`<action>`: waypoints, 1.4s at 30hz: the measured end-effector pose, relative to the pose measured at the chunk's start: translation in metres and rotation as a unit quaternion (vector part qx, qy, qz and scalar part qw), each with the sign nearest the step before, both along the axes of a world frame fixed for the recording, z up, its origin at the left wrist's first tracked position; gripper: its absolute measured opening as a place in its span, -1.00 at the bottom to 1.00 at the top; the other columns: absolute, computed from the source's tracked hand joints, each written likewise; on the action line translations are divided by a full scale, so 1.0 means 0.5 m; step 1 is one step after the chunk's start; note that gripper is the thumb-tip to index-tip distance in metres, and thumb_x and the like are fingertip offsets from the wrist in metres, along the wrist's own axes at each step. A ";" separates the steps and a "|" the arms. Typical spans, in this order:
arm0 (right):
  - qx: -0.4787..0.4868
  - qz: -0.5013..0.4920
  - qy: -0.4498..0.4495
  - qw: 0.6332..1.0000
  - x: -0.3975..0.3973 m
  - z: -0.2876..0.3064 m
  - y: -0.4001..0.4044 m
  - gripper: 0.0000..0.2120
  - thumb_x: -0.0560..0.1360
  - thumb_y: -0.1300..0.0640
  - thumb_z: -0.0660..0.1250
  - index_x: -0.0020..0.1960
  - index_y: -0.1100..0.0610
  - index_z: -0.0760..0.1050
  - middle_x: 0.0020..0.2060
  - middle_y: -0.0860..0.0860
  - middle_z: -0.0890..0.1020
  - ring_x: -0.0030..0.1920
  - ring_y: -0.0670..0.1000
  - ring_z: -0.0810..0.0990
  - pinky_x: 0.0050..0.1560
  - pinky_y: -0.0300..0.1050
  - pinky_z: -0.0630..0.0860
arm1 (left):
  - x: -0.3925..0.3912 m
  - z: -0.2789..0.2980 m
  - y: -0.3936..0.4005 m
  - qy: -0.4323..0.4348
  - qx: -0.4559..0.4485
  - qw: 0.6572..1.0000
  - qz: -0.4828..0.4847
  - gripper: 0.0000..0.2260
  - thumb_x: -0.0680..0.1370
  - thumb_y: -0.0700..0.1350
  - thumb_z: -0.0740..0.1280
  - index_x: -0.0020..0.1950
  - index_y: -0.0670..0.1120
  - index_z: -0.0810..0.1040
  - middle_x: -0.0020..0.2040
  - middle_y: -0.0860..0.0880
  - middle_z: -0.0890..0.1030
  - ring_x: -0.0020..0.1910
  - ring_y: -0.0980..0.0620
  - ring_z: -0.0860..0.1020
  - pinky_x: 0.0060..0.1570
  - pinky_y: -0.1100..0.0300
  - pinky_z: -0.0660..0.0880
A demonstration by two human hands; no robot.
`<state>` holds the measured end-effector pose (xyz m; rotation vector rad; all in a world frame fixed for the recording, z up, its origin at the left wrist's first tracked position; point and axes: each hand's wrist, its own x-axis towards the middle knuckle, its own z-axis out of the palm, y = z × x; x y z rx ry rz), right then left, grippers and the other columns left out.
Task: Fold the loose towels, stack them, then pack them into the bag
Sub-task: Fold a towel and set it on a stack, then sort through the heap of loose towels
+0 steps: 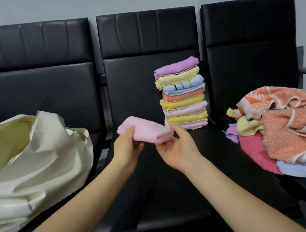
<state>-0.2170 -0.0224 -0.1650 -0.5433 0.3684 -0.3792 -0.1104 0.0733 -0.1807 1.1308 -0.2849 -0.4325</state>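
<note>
A folded pink towel (144, 130) is being held in the air above the front of the middle seat (177, 181), just left of the stack of folded towels (182, 94). The left hand (126, 149) is gripping its left end, thumb on top and fingers curled beneath; the right hand (176, 148) is cupping its right end from below, palm up, fingers curled against the fold. The stack is standing tall toward the back of the middle seat, leaning a little, its towels' edges not quite lining up, a purple one on top. Dark bare seat is lying open in front of the stack and under the hands. On the left seat the cream bag (27, 163) is sitting with its mouth gaping open. On the right seat the pile of loose towels (291, 127) is spilling toward the seat's front edge. No writing is showing clearly enough to read.
</note>
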 end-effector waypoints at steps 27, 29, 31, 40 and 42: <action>-0.708 -0.229 0.360 0.563 0.187 0.154 -0.651 -0.59 0.57 0.01 0.20 0.39 0.09 0.40 0.30 0.16 0.44 0.35 0.20 0.34 0.27 0.02 0.37 | 0.269 0.230 -0.556 -0.552 0.414 0.708 0.154 -0.56 0.61 -0.01 0.20 0.48 -0.02 0.29 0.52 -0.20 0.15 0.50 -0.18 0.08 0.40 -0.12 0.16; -0.712 -0.206 0.442 0.505 0.082 0.130 -0.679 -0.60 0.58 -0.02 0.19 0.37 0.09 0.42 0.28 0.16 0.48 0.34 0.22 0.34 0.25 0.04 0.39 | 0.198 0.213 -0.539 -0.610 0.348 0.697 0.147 -0.58 0.59 -0.06 0.23 0.45 -0.06 0.35 0.49 -0.19 0.20 0.47 -0.17 0.14 0.39 -0.07 0.20; -0.679 -0.226 0.492 0.495 -0.024 0.126 -0.699 -0.62 0.57 -0.02 0.20 0.33 0.09 0.46 0.24 0.14 0.53 0.30 0.22 0.39 0.23 0.06 0.43 | 0.119 0.181 -0.529 -0.624 0.293 0.720 0.077 -0.61 0.57 -0.10 0.26 0.40 -0.09 0.40 0.42 -0.18 0.29 0.40 -0.15 0.23 0.34 -0.01 0.25; -0.594 -0.063 0.601 0.531 -0.323 0.113 -0.685 -0.24 0.13 -0.48 0.27 0.23 -0.12 0.45 0.16 -0.01 0.54 0.24 0.15 0.51 0.31 0.04 0.41 | -0.181 -0.011 -0.569 -0.291 0.306 0.856 -0.298 -0.75 0.57 -0.05 0.19 0.19 -0.06 0.53 0.08 -0.11 0.59 0.00 -0.07 0.59 0.15 -0.02 0.53; -0.618 -0.091 0.588 0.513 -0.343 0.112 -0.688 -0.51 0.45 -0.30 0.30 0.22 0.01 0.50 0.24 0.09 0.56 0.23 0.18 0.50 0.22 -0.02 0.42 | -0.227 -0.047 -0.571 -0.147 0.288 0.874 -0.363 -0.79 0.61 0.00 0.18 0.09 -0.08 0.50 -0.08 -0.04 0.56 -0.25 0.04 0.55 0.01 0.03 0.60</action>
